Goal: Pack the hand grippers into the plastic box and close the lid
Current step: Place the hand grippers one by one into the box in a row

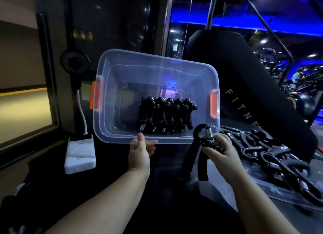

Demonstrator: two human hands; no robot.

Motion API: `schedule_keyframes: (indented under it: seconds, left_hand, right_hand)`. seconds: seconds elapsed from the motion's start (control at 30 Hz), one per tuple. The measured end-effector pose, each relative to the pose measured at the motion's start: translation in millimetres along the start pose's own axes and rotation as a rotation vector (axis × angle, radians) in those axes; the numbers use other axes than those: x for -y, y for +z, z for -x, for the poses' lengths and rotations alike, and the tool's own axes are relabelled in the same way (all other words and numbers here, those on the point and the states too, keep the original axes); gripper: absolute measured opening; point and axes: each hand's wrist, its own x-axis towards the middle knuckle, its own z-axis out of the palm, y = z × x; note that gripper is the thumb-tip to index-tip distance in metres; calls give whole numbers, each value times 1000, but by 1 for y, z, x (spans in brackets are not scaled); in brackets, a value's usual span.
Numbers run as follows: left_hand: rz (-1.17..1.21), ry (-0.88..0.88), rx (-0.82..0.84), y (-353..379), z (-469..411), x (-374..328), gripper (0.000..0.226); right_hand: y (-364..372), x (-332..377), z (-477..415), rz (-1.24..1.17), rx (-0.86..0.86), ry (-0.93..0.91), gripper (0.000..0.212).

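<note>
One hand gripper [198, 134] is pinched near its spring by the right hand [222, 152], just outside the plastic box [167, 140], whose near rim the left hand [139, 154] grips. A row of grippers [166, 118] stands inside; a pile of grippers [279, 161] lies rightward.

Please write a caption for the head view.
Left hand steadies the clear plastic box holding black hand grippers; right hand holds one more gripper.

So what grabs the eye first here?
The clear box with orange latches, tilted up at centre, left hand gripping its near rim, a row of black grippers inside. Lower right, the right hand holds one more gripper beside a loose pile.
</note>
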Motion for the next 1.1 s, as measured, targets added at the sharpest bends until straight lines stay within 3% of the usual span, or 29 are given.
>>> schedule_keyframes:
  seconds: [0.23, 0.37, 0.63, 0.7, 0.9, 1.1]
  left_hand:
    - [3, -6, 19, 0, 0, -1, 34]
    - [-4, -3, 27, 0, 0, 0, 31]
    - [69, 34, 61, -2, -1, 0, 32]
    - [66, 39, 81, -2, 0, -1, 38]
    - [135, 3, 56, 1, 2, -6, 23]
    - [206, 18, 37, 2, 1, -4, 20]
  right_hand:
    - [0, 9, 2, 188, 108, -57, 86]
    - [5, 18, -8, 265, 183, -163, 69]
    - [47, 62, -51, -104, 35, -319, 45]
    - [62, 69, -65, -57, 12, -319, 41]
    - [113, 65, -109, 258, -24, -371, 49]
    - [160, 54, -134, 509, 185, -391, 55]
